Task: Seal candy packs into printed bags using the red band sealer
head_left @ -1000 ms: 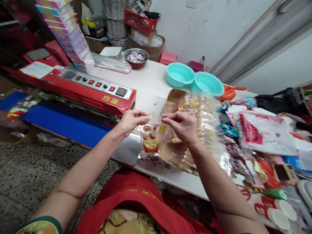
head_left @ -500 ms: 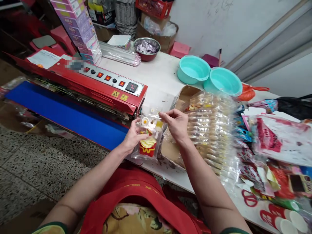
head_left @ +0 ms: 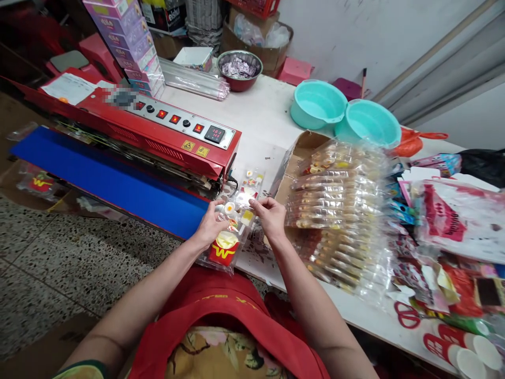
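Observation:
My left hand (head_left: 209, 227) and my right hand (head_left: 270, 215) both pinch the top of a clear plastic pouch (head_left: 228, 237) of small toy food pieces, among them a red fries box with a yellow W. The pouch lies tilted at the near table edge, its top by the right end of the blue conveyor belt (head_left: 106, 181) of a red sealing machine (head_left: 158, 129). A second small clear pouch (head_left: 252, 180) lies on the table just beyond.
An open cardboard box (head_left: 302, 145) holds a stack of filled clear pouches (head_left: 339, 205). Two teal basins (head_left: 343, 113), a metal bowl (head_left: 239, 68), stacked purple boxes (head_left: 128, 45) and mixed packets with red scissors (head_left: 406, 316) crowd the white table (head_left: 256, 116). A finished pouch (head_left: 37, 181) lies beyond the belt's left end.
Both hands have lowered the pouch from in front of the box toward the near table edge and the belt's right end. The camera has tilted, showing more of the machine.

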A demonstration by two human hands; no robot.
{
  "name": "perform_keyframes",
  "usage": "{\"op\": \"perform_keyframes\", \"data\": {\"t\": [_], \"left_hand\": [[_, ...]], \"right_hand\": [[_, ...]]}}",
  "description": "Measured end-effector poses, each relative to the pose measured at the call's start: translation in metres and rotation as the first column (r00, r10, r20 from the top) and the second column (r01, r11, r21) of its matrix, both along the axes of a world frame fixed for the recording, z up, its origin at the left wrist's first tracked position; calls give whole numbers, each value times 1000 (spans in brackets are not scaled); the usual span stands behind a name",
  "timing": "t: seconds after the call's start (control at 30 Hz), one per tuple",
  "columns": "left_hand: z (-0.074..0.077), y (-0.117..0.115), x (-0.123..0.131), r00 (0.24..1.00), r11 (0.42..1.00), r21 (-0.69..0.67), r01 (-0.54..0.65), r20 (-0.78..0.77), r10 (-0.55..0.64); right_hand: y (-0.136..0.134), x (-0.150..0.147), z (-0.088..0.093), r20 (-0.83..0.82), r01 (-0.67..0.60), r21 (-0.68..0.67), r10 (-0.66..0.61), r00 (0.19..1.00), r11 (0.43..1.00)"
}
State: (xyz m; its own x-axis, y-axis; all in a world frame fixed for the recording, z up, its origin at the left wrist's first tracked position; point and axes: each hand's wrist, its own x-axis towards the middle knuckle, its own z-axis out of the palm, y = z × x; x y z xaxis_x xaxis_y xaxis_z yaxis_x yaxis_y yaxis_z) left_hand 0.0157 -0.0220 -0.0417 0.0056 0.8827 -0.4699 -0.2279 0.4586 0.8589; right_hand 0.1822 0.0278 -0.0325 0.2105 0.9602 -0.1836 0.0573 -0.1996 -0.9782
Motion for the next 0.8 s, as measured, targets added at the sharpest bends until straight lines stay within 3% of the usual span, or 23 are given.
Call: {"op": "perform_keyframes", "data": {"t": [0.2, 0.37, 0.53, 0.63, 0.8], "left_hand": [[-14, -2, -2, 986, 998, 64, -7, -163, 17], [1, 10, -16, 997, 994, -74, -80, 6, 81], [12, 36, -31, 992, 965, -231, -126, -11, 127], [5, 41, -33, 987, 957, -240, -161, -18, 161], [-13, 45, -26, 932, 929, -104, -355, -117, 343]], "right_hand": [[-5, 0, -13, -31, -11, -5, 11, 999, 1000], [-10, -6, -19, -45, -126, 22, 127, 991, 992], [-10, -15, -20, -18, -148, 24, 149, 989, 989], [-7, -18, -21, -6, -147, 24, 147, 989, 989], [2, -24, -24, -100, -183, -17, 180, 979, 983]]}}
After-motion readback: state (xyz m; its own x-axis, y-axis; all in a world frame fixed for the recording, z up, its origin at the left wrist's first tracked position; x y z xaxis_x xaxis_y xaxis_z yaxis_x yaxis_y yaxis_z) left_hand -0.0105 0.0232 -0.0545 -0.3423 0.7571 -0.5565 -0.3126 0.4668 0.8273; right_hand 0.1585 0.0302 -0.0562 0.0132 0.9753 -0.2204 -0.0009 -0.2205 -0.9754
